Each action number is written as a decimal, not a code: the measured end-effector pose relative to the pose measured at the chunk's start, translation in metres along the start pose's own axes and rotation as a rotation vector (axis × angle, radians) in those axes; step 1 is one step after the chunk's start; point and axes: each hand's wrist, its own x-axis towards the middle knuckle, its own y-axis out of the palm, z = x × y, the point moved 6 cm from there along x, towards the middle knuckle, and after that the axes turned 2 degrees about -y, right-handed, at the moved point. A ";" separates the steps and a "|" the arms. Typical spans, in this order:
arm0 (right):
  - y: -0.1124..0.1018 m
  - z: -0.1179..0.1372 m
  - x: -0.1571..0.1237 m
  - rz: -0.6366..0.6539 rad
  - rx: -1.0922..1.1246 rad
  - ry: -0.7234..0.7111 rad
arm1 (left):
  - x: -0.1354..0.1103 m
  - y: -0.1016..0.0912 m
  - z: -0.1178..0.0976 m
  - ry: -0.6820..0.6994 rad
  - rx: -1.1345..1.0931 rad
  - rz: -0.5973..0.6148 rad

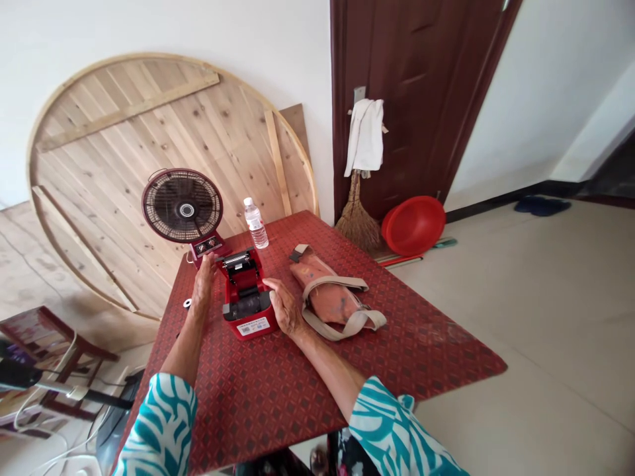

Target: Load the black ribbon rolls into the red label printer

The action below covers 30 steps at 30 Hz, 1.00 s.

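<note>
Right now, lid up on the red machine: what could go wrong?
The raised red-and-black lid of the boxy red machine might drop onto the right hand at its side. Pushed back, the machine could topple the clear plastic bottle with white cap close behind. The left hand might bump the round dark-red fan beyond it.

Left sleeve (159,423): white, printed with curving teal stripes, ending on the forearm. Right sleeve (394,426): matching print, small teal-edged flap of cloth by the cuff. Left hand (202,289), right hand (286,308): bare. Leg clothing (347,454): dark, pale and reddish print, mostly hidden.
</note>
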 end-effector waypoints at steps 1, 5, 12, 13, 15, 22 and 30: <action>-0.001 0.000 0.001 0.000 -0.001 0.002 | -0.001 0.001 0.001 -0.009 -0.001 0.020; -0.006 0.008 0.006 -0.026 -0.036 -0.001 | -0.008 0.002 0.002 0.004 -0.008 0.048; 0.018 0.061 -0.001 0.315 -0.246 -0.283 | -0.012 0.002 0.004 0.058 0.018 0.048; 0.019 0.062 -0.002 0.319 -0.272 -0.277 | -0.013 0.003 0.005 0.063 0.013 0.043; 0.019 0.061 -0.003 0.296 -0.290 -0.261 | -0.017 0.004 0.006 0.083 0.012 0.033; 0.015 0.058 -0.012 0.317 -0.312 -0.356 | -0.037 0.007 -0.003 0.167 0.053 0.029; 0.013 0.063 -0.018 0.296 -0.415 -0.393 | -0.066 0.009 -0.007 0.153 0.065 0.007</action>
